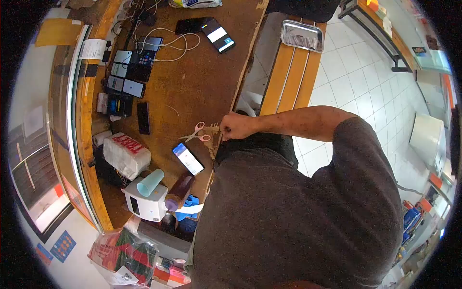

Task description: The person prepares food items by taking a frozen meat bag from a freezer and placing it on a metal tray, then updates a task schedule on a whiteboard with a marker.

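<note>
My right hand (237, 126) rests at the edge of the brown wooden table (211, 82), its fingers curled. Anything inside it is too small or hidden to make out. Just left of it lie pink-handled scissors (199, 132), apart from the fingers, beside a chipped patch of the table edge. A lit phone (188, 158) lies face up below the scissors. Above them, a thin pale strand (172, 110) is on the tabletop. My left hand does not show.
More phones (217, 35) and white cables (185, 45) are on the upper table. A wrapped bundle (126, 155), pale cup (150, 182), white printer (146, 201) and dark bottle (180, 191) stand lower left. A metal tray (302, 36) sits on a slatted bench (291, 77).
</note>
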`<action>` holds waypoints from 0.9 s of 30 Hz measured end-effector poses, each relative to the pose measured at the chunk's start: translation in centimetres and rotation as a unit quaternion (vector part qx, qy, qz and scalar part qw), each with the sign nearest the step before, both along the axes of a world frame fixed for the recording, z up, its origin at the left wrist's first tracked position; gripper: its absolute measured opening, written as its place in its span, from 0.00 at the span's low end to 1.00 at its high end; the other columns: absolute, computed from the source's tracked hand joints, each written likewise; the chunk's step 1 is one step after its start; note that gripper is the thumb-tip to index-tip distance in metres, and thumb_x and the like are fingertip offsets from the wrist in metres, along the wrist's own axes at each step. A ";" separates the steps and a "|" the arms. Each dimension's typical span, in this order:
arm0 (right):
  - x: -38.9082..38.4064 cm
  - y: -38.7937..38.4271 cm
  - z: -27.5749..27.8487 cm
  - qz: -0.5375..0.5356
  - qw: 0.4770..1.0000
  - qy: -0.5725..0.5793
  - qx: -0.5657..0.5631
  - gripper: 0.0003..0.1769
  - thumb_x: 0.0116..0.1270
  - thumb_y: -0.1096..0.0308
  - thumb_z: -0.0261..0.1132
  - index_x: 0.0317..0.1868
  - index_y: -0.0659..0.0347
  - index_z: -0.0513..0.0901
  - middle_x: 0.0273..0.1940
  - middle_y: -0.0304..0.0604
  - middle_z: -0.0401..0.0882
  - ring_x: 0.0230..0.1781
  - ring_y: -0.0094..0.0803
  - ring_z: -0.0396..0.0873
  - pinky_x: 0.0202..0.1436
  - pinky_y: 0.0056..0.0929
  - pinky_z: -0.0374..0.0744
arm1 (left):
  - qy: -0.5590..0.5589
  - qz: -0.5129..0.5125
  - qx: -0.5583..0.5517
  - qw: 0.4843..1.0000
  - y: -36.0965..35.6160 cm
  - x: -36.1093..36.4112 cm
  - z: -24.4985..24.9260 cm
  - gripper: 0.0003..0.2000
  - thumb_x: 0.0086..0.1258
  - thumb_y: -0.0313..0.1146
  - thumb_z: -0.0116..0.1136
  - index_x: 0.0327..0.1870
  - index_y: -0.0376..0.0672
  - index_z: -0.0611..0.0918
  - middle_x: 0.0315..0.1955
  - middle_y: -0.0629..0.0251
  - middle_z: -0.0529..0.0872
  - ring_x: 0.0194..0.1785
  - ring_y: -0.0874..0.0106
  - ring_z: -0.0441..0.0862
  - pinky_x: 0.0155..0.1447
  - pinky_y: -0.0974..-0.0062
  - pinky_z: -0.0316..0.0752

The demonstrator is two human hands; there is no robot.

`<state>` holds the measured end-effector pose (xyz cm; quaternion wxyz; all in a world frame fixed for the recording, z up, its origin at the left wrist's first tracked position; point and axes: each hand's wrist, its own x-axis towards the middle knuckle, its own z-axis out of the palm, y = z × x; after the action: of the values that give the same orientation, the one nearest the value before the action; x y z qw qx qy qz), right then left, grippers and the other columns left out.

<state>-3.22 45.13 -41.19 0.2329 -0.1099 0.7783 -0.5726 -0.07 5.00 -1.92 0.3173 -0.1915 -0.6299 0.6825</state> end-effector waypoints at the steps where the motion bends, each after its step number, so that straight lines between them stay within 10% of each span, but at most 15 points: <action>1: 0.1 -0.6 0.1 0.002 1.000 0.020 0.000 0.12 0.55 0.69 0.65 0.25 0.72 0.78 0.21 0.51 0.77 0.23 0.33 0.76 0.28 0.36 0.72 | -0.004 -0.033 0.022 0.999 1.3 0.0 0.1 0.09 0.63 0.24 0.48 0.25 0.35 0.80 0.28 0.57 0.81 0.32 0.65 0.79 0.35 0.71 0.77; 11: -3.2 -8.1 -0.9 0.158 0.980 0.112 -0.041 0.15 0.51 0.58 0.69 0.27 0.63 0.83 0.24 0.48 0.80 0.26 0.35 0.78 0.31 0.38 0.73 | 0.057 0.093 -0.023 0.994 1.1 1.1 -0.7 0.09 0.66 0.28 0.47 0.35 0.33 0.79 0.35 0.54 0.82 0.37 0.64 0.81 0.39 0.73 0.77; 16: -3.7 -9.4 -2.3 0.308 0.942 0.108 -0.079 0.15 0.54 0.59 0.69 0.25 0.65 0.81 0.24 0.46 0.79 0.27 0.31 0.76 0.34 0.33 0.72 | 0.006 0.054 0.212 0.976 -0.2 1.6 -1.2 0.10 0.67 0.30 0.46 0.39 0.33 0.77 0.36 0.54 0.81 0.39 0.64 0.80 0.41 0.73 0.77; 20: -3.4 -9.1 -5.0 0.348 0.930 0.082 -0.080 0.16 0.55 0.57 0.69 0.25 0.64 0.81 0.25 0.44 0.79 0.28 0.29 0.75 0.34 0.33 0.72 | -0.066 -0.038 0.497 0.865 -1.6 2.3 -2.1 0.11 0.68 0.33 0.46 0.42 0.33 0.76 0.38 0.54 0.80 0.40 0.64 0.80 0.42 0.74 0.77; 27: -2.7 -7.0 -7.4 0.382 0.921 -0.019 -0.077 0.18 0.58 0.53 0.67 0.26 0.62 0.81 0.27 0.40 0.79 0.28 0.28 0.73 0.34 0.33 0.70 | -0.077 -0.116 0.663 0.736 -3.2 3.5 -3.8 0.14 0.70 0.36 0.45 0.46 0.33 0.74 0.40 0.55 0.80 0.42 0.64 0.79 0.44 0.74 0.76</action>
<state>-5.89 38.11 -48.55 0.4394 -0.4053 0.6261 -0.5006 3.47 1.79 -5.70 0.3910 -0.0558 -0.9181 0.0331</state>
